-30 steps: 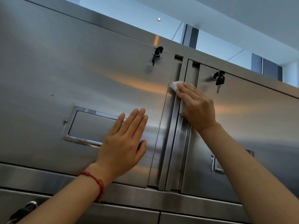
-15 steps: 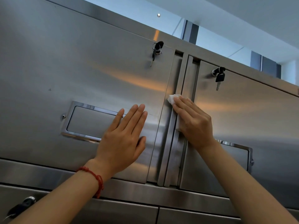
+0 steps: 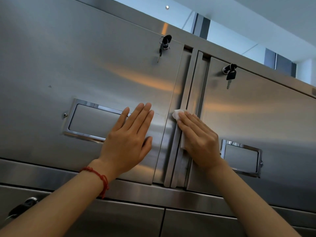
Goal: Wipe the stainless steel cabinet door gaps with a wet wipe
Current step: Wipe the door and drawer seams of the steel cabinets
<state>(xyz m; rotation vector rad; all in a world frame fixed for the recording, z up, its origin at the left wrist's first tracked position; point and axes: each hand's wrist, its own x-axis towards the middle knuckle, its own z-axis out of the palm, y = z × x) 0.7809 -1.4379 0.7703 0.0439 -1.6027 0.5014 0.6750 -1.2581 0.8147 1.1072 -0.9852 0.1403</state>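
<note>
The wet wipe (image 3: 177, 115) lies pressed against the vertical gap (image 3: 186, 103) between the two upper cabinet doors, about midway up its height. One white corner shows past the fingertips; a further strip shows beside the palm, lower down. The right hand (image 3: 200, 139) covers the rest of it. Its fingers (image 3: 188, 122) are straight and close together, laid flat over the wipe and pointing up and to the left, pressing it onto the centre strip rather than curling round it.

The left hand (image 3: 130, 139) rests flat on the left door (image 3: 85, 65), fingers straight and nearly together, thumb spread toward the gap. Its fingertips overlap the right end of the recessed handle (image 3: 89, 120) in that door. It holds nothing. A red cord bracelet (image 3: 100, 180) sits on the left wrist.

The right door (image 3: 265, 117) carries its own recessed handle (image 3: 242, 156), just right of the right hand. Each door has a lock near its top inner corner with a key hanging from it: the left key (image 3: 163, 45) and the right key (image 3: 230, 74). Below the doors runs a horizontal steel rail (image 3: 153, 190), with further door panels beneath. A ceiling and window band show above the cabinet.
</note>
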